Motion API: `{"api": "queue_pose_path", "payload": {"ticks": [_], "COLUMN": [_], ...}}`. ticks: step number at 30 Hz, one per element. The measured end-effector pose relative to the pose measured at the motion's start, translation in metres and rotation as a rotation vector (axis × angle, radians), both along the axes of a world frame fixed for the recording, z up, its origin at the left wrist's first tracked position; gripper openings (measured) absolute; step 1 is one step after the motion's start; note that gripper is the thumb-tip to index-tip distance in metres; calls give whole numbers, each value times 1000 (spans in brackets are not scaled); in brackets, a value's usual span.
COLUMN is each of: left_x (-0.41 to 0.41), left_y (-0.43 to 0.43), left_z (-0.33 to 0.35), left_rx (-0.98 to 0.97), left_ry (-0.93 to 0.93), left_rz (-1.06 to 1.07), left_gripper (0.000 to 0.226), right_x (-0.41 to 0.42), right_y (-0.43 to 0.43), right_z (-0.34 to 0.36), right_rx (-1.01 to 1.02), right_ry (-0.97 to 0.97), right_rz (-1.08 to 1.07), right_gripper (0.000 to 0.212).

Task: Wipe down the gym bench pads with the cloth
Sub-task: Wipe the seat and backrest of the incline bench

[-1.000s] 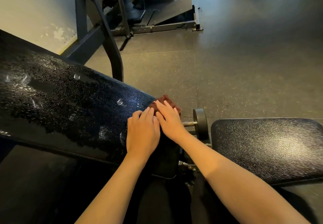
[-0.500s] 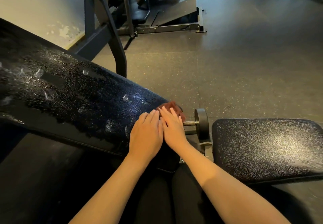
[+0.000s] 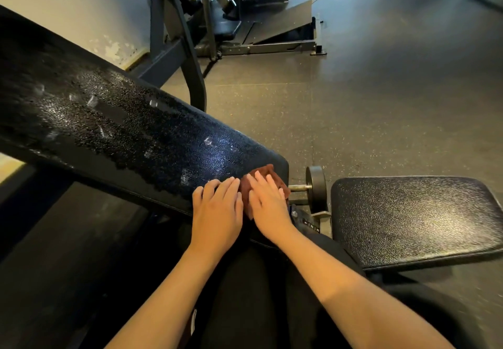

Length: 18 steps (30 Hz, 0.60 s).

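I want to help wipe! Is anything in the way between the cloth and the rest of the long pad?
Nothing visible. The right hand presses the cloth at the lower end of the long pad; the surface stretching up-left shows only wet sheen.

The slanted back pad [image 3: 122, 120] offers an open run of droplet-speckled surface up and to the left. Its lower end is taken up by the left hand [image 3: 217, 212] and right hand [image 3: 268, 209], laid flat side by side, the right one on the brown cloth [image 3: 272, 170]. A round adjustment knob [image 3: 315, 185] on its pin blocks the narrow gap to the seat pad [image 3: 413, 218]. A steel upright [image 3: 190, 76] stands just behind the back pad's far edge. Right of it, open floor [image 3: 367, 109] reaches the sled machine [image 3: 272, 30].
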<state>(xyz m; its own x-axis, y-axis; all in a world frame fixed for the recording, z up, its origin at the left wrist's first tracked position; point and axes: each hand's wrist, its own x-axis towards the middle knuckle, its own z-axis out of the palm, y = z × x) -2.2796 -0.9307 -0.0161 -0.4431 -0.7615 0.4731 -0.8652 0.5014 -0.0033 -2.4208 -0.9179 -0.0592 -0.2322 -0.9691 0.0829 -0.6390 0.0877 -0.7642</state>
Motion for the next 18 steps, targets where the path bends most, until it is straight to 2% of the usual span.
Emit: {"api": "queue_pose_path", "payload": {"ticks": [3,5,9,12,18], "left_x": [7,16,30,24,41], "left_y": [1,2,2,0,15], "left_z": [2,3,5,8,4], "left_rx": [22,20,14,60,62], "left_ry": [46,77,109,134,156], "left_rz": [-55,-61,-57,-14,-128], "left_gripper": [39,39,43,46,41], "right_x": [-5,9,43,45,44], "right_y": [-17,-10,29,33,34], "right_z": [10,16,22,17,15], "right_rx": [78,48,-119,-143,-52], "right_ry": [-71,-79,14,57,37], "right_rz": [-95,-123,18,68,-83], "right_gripper": [47,46,46,45,46]}}
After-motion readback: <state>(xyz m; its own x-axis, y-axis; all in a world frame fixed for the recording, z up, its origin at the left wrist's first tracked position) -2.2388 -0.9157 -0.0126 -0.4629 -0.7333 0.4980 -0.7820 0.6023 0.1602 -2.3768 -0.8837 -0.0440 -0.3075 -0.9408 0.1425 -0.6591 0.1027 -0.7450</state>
